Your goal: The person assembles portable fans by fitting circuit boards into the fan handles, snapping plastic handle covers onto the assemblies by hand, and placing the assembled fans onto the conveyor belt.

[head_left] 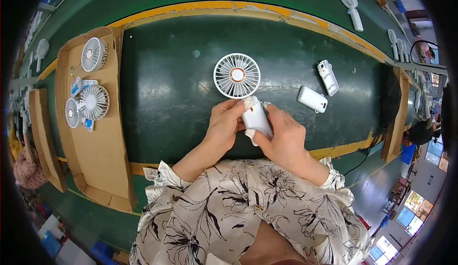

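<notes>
Both hands work at the near middle of a dark green desk point(167, 93) bordered by a curved yellow stripe point(248, 7). The left hand point(224, 124) and right hand point(284, 138) together grasp the white handle point(256, 118) of a small fan; its round grille head point(237, 75) lies flat on the desk just beyond the fingers. To the right, well apart from the hands, lie two loose white handle shells point(312, 99) point(328, 77). At the left edge sits a shallow cardboard tray point(107, 136) holding several fan heads point(94, 54). Further fans point(350, 7) rest on the green surface beyond the stripe. Bright windows point(412, 203) show at lower right.
</notes>
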Action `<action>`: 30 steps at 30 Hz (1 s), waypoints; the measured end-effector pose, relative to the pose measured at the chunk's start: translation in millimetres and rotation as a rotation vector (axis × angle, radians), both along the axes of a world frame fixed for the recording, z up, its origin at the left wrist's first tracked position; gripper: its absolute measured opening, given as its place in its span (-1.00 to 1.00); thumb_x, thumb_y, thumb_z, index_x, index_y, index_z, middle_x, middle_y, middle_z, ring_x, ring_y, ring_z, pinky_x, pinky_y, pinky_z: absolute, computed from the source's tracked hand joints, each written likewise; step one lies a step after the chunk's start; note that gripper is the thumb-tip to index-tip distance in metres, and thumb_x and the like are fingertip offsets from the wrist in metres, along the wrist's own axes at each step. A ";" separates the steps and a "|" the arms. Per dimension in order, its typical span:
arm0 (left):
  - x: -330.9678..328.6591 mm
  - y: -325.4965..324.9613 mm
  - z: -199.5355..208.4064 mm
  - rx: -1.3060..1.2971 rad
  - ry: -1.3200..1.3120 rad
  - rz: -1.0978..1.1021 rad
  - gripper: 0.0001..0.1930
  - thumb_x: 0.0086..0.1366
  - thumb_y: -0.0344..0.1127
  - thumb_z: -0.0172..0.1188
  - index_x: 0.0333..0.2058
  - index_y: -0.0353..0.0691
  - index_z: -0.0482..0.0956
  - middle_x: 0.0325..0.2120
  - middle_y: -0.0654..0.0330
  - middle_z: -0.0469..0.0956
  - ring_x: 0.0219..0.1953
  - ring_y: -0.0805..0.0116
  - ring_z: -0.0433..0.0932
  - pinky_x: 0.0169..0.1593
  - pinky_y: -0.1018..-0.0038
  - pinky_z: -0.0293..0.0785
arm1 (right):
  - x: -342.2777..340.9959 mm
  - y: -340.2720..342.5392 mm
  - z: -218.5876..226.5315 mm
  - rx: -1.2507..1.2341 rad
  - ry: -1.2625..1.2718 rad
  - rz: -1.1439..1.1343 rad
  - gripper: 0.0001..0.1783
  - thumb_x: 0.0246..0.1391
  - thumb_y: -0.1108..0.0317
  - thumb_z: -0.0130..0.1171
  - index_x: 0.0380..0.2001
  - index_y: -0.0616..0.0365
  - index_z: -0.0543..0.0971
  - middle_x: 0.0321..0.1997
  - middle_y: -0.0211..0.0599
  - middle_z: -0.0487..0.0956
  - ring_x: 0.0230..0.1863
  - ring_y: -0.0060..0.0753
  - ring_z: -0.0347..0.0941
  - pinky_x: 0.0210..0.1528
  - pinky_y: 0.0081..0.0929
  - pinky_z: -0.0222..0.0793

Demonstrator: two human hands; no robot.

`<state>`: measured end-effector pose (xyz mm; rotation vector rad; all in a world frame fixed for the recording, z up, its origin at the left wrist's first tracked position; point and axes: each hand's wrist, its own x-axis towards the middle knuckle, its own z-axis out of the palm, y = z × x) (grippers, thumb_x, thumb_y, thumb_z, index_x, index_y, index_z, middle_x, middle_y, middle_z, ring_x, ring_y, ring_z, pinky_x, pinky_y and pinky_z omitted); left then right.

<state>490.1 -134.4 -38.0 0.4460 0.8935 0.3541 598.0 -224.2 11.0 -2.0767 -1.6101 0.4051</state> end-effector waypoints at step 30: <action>1.0 -7.4 1.1 0.198 -0.201 -0.020 -0.77 0.17 -0.49 -0.04 -0.19 -0.38 0.46 -0.27 0.11 0.53 -0.32 0.47 0.50 -0.39 0.60 0.46 | 6.6 -1.5 -35.0 -0.274 1.169 -0.289 -0.73 -0.10 0.47 0.11 -0.27 0.34 0.42 -0.39 -0.29 0.52 -0.41 -0.53 0.47 -0.35 -0.59 0.41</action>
